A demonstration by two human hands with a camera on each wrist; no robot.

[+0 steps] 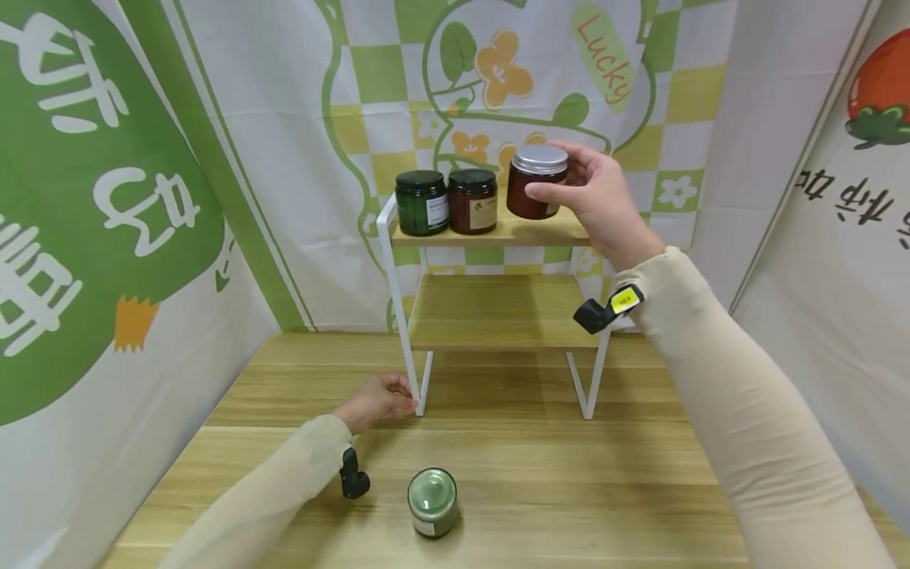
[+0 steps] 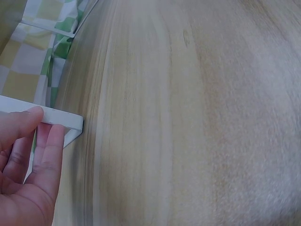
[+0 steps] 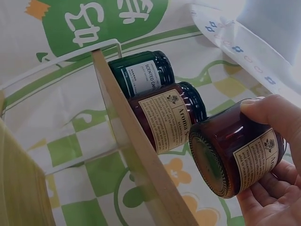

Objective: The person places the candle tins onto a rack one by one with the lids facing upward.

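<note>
A brown glass jar with a silver lid (image 1: 532, 194) is held just above the right part of the top board (image 1: 508, 235) of a two-tier rack, its cream label and its round base showing in the right wrist view. The right hand (image 1: 593, 194) is clamped on it from the right, thumb on the near side, fingers round the far side. Just left of it on the board stand a brown jar with a black lid (image 1: 472, 201) and, at the far left end, a green jar with a black lid (image 1: 421, 204), side by side and upright. Below is the rack's lower board (image 1: 505, 308). The left hand (image 1: 380, 399) pinches the white metal leg (image 1: 418, 395) at the rack's near left foot, thumb and fingers on opposite sides. Nearer, left of centre, a small green jar (image 1: 432, 504) sits apart on the wooden table (image 1: 554, 490). Behind hangs a green-and-white printed cloth (image 1: 387, 71) reading "Lucky".
</note>
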